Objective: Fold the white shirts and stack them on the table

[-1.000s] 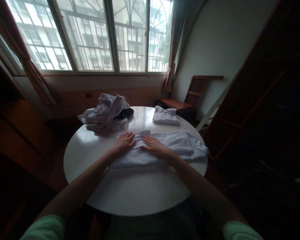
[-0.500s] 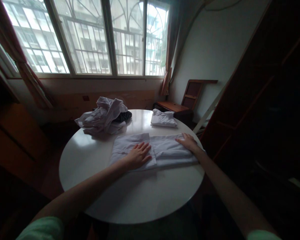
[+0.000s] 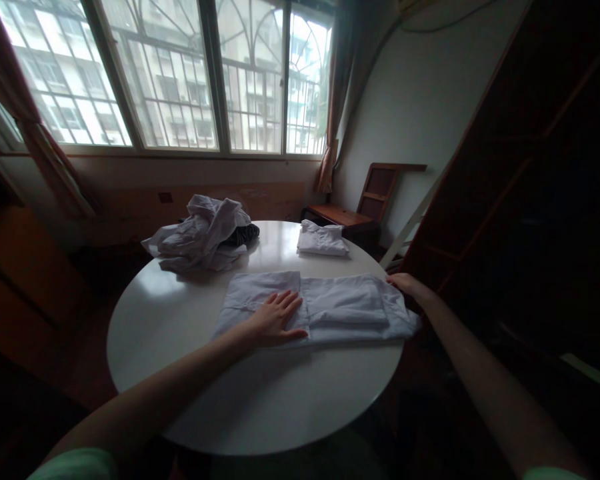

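Observation:
A white shirt (image 3: 340, 307) lies folded into a long strip across the round white table (image 3: 240, 400). My left hand (image 3: 275, 319) rests flat on its middle, fingers spread. Over at the shirt's right end, by the table's edge, my right hand (image 3: 405, 284) touches the cloth with its fingers extended; whether it grips the fabric is unclear.
A heap of crumpled white clothes (image 3: 200, 233) with a dark garment (image 3: 243, 233) lies at the table's far left. A small folded white garment (image 3: 323, 240) sits at the far right. A wooden chair (image 3: 375, 193) stands behind; dark wooden shelving (image 3: 530, 200) rises to the right.
My right hand slid from the shirt's middle along to its right end. My left hand shifted slightly right and stays pressed on the middle. The view turned a little.

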{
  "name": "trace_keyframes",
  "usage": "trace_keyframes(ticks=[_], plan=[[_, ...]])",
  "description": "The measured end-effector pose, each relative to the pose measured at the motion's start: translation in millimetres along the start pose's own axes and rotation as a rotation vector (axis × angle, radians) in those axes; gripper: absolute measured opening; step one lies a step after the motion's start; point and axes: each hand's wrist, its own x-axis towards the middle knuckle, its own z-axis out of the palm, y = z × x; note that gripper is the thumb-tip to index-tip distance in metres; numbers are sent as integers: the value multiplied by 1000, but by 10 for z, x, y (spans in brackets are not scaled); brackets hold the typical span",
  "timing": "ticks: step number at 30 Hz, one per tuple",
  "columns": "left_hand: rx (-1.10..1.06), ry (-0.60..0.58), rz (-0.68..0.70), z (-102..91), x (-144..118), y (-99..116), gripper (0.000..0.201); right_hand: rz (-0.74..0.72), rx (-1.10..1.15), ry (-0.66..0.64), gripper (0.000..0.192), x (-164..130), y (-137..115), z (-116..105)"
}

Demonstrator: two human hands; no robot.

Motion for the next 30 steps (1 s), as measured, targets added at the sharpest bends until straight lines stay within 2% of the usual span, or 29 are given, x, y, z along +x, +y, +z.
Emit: trace_keyframes(ticks=[4,6,8,12,15,17,21,30], plan=[[4,11,11,13,3,-10,81,138,125,-196,42,-105,88,-52],[7,7,12,18,2,-14,81,107,119,-270,44,-153,151,-75],[6,6,10,23,1,-16,81,48,86,-292,37,-204,202,-82],[2,21,8,31,-2,-14,80,-75,-212,-188,27,-356,180,-59],[-4,21,8,26,-2,-8,79,-70,-503,-33,32,-508,60,-35],[-8,17,3,21,-2,-5,79,-76,-609,41,32,-596,-21,-15],[-6,18,6,12,-4,-1,79,-141,-680,63,27,-686,-117,38],[11,16,4,0,-7,11,79,-118,-726,91,29,-675,-192,64]])
